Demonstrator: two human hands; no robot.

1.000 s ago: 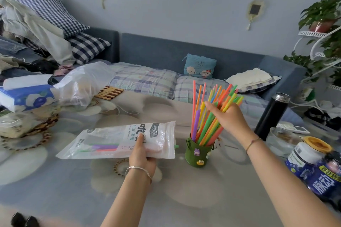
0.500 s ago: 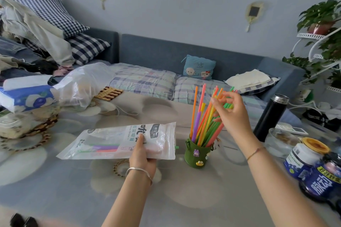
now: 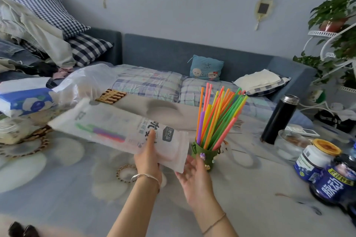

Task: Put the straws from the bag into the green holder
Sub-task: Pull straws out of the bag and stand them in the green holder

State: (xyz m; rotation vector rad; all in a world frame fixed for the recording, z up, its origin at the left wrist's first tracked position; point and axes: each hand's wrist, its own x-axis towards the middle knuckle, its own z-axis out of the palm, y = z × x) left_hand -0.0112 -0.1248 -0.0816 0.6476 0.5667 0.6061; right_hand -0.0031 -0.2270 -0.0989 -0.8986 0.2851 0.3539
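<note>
Mostly done by the look of it. Standing packed in the holder (image 3: 205,157), just right of the left hand (image 3: 148,157), is a big fan of straws (image 3: 218,116), leaning right. Still a few straws left inside the bag (image 3: 119,131) though, green, purple and red ones sitting in the middle of it, well left of the grip. So guessing one or two more pulls to go.

Left hand pinching the bag near its open right end, thumb on top, fingers under, lifting it tilted off the table (image 3: 57,188). Right hand (image 3: 194,181) spread open and empty, palm up, reaching just under the bag's mouth, fingertips nearly touching it. Can't tell if actually touching.

Around the grip: tissue pack (image 3: 25,100) and a clear plastic bag (image 3: 84,82) far left, past the bag's closed end. Black flask (image 3: 280,119), glass bowl (image 3: 290,144) and two jars (image 3: 325,167) off to the right of the holder, well apart.

Nothing really blocking between bag mouth and holder. Only worth watching the straws already in there, crowding the opening and leaning, so probably getting tight for sliding more in without knocking the little holder over.
</note>
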